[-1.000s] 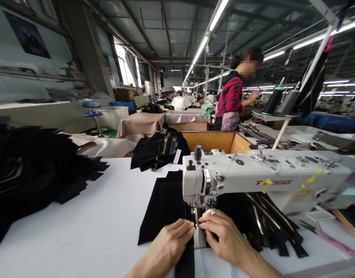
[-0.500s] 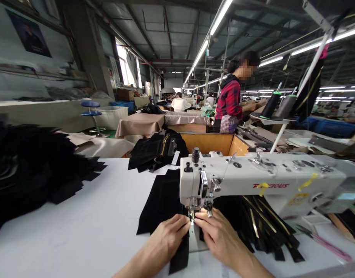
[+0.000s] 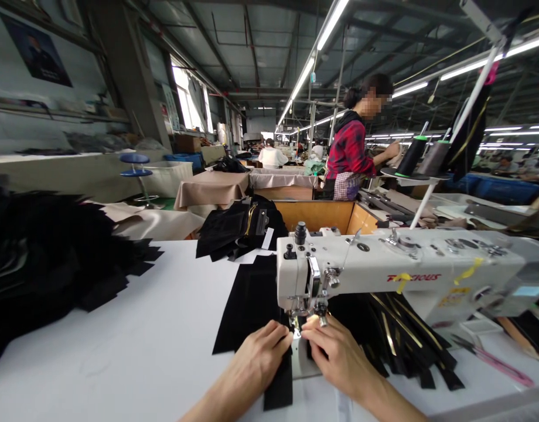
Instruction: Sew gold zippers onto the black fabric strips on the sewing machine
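A white sewing machine (image 3: 361, 266) stands in front of me, with its presser foot (image 3: 296, 325) down among dark cloth. To the left of the foot, my left hand (image 3: 263, 357) has its fingers closed on a black fabric piece (image 3: 247, 299). A narrow end of that fabric hangs toward me below the hand. On the other side of the foot, my right hand (image 3: 333, 349) is closed, its thumb and forefinger pinched close to the needle. Black fabric shows under its fingers; the exact grip is partly hidden.
Black strips with gold zippers (image 3: 405, 334) lie under the machine arm, near pink-handled scissors (image 3: 502, 363). A large black fabric stack (image 3: 54, 252) covers the table's left. More black pieces (image 3: 238, 228) sit behind. A co-worker (image 3: 351, 146) stands beyond; thread cones (image 3: 412, 157) are at right.
Both hands stay beside the presser foot, with the right fingers slightly shifted. The view has moved a little. The co-worker's hand has risen.
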The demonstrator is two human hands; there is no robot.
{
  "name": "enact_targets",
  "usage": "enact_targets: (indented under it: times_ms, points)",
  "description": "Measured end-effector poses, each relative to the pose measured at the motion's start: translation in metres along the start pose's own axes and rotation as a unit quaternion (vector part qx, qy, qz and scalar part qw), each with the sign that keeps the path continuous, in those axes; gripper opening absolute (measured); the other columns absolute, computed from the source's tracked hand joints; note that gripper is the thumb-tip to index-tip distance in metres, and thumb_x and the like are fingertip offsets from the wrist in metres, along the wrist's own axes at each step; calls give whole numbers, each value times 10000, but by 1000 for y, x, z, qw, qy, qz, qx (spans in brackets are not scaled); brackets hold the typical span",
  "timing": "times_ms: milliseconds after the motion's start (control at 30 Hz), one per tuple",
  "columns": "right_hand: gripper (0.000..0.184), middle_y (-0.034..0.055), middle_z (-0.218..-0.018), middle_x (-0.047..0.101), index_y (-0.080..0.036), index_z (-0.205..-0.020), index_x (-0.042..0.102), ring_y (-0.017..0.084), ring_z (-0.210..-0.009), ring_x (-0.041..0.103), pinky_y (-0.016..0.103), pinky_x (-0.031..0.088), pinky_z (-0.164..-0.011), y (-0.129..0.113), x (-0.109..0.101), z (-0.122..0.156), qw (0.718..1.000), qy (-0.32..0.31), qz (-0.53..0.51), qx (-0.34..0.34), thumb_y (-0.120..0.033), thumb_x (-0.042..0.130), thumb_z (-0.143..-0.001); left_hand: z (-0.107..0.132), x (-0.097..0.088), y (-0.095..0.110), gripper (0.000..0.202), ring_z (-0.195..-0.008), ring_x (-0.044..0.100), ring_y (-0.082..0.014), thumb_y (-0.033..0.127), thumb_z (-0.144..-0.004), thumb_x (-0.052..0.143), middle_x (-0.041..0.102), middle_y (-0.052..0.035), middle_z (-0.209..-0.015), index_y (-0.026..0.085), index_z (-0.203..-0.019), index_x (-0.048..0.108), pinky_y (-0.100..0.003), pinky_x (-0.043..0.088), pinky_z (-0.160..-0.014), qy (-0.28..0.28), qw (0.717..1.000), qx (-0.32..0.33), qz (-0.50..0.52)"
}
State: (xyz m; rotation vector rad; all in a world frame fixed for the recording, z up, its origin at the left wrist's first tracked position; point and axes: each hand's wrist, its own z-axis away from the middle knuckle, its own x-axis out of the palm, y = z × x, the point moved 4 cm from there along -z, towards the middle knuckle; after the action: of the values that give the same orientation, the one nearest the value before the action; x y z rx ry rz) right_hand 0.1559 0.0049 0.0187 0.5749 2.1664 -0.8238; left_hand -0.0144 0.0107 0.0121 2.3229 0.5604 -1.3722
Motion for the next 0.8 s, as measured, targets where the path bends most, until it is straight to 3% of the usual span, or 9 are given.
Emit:
enact_targets:
  times_ms: [167, 300, 600, 800]
  points:
    - [199, -10, -855, 691, -248, -859, 685, 183, -823, 636, 276, 475, -776, 9, 13, -14, 998, -15, 36, 53, -56, 643, -826, 1, 0, -16, 265, -834, 619, -178, 78, -936, 447, 647, -43, -921, 194, -1014, 672, -263, 548, -740, 68, 987, -80, 120]
    - [171, -15, -763, 688, -233, -755, 672, 192, -756, 635, 275, 448, -729, 16, 26, -19, 994, 15, 57, 93, -64, 691, -774, 1, 5, -32, 244, -764, 652, -150, 160, -970, 480, 667, -42, -852, 171, -924, 720, -215, 544, -683, 107, 977, -122, 141]
    - [168, -5, -774, 685, -226, -768, 667, 207, -758, 623, 290, 421, -727, 18, 36, -17, 990, 33, 55, 122, -58, 673, -775, 1, 1, -28, 224, -799, 636, -158, 157, -968, 505, 659, -37, -865, 192, -936, 724, -226, 532, -708, 98, 976, -116, 154]
    - [141, 7, -805, 694, -226, -774, 676, 220, -801, 636, 303, 454, -769, 21, 30, -17, 993, 34, 11, 114, -88, 675, -801, 1, 2, -20, 285, -799, 579, -182, 150, -1001, 401, 623, -53, -875, 187, -953, 680, -259, 505, -691, 77, 986, -64, 133]
